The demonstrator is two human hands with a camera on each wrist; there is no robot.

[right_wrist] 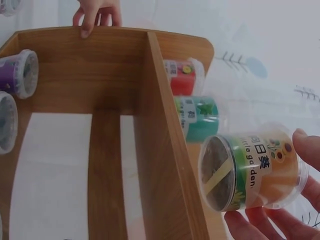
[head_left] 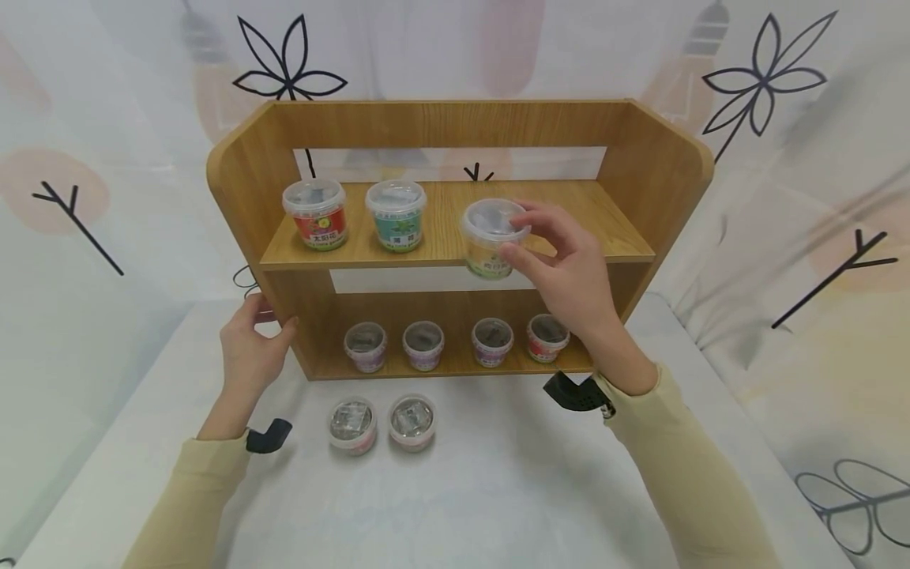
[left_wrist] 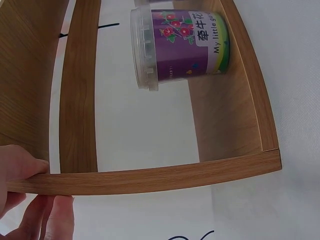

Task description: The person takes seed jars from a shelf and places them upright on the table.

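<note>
My right hand grips a lidded clear plastic tub with an orange label, at the front edge of the upper shelf. In the right wrist view the tub lies between thumb and fingertips. My left hand pinches the left side panel of the wooden shelf unit, with the thumb inside and fingers outside. On the upper shelf, to the left, stand a tub with a red label and one with a teal label.
Several smaller-looking tubs stand along the lower shelf, among them a purple-labelled one and a red-labelled one. Two more tubs, left and right, are on the white table in front of the unit. Patterned cloth hangs behind.
</note>
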